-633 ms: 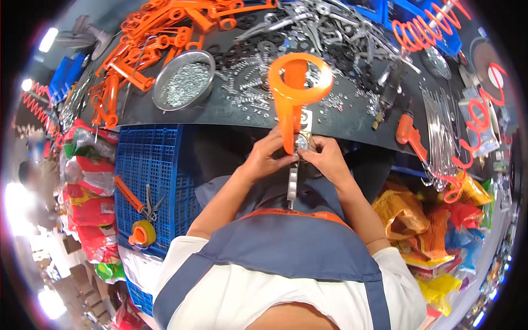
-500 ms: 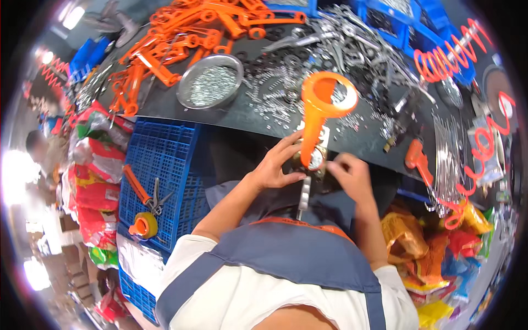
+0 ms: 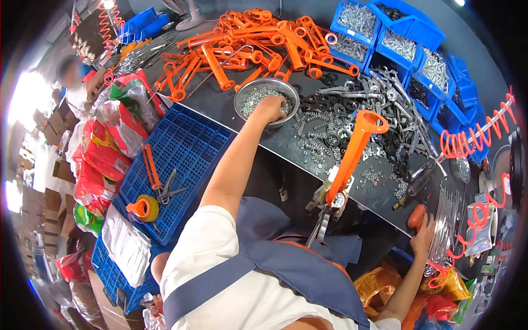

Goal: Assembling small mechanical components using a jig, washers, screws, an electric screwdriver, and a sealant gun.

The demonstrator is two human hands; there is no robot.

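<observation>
My left hand (image 3: 269,108) reaches into a round metal bowl (image 3: 240,113) of small silvery screws (image 3: 254,99). Its fingers are bent together, and the tips are hidden among the screws. Far to the right, my right hand (image 3: 422,235) closes round a red-orange power screwdriver (image 3: 417,215) at the table edge. Between my arms, an orange tool body (image 3: 355,154) with a ring at its top leans upward from a metal fixture (image 3: 323,220) in front of my apron. Neither hand touches that orange piece.
Orange tool bodies (image 3: 275,44) are heaped at the back. Springs and metal parts (image 3: 379,99) spread across the dark table. Blue bins (image 3: 352,25) of screws stand back right. A blue crate (image 3: 181,143) at left carries pliers and tape. Red coiled hoses (image 3: 478,137) and long rods (image 3: 448,220) lie right.
My left hand has left the orange tool body and gone into the screw bowl. My right hand has moved right, from near the fixture to the power screwdriver. The view has shifted.
</observation>
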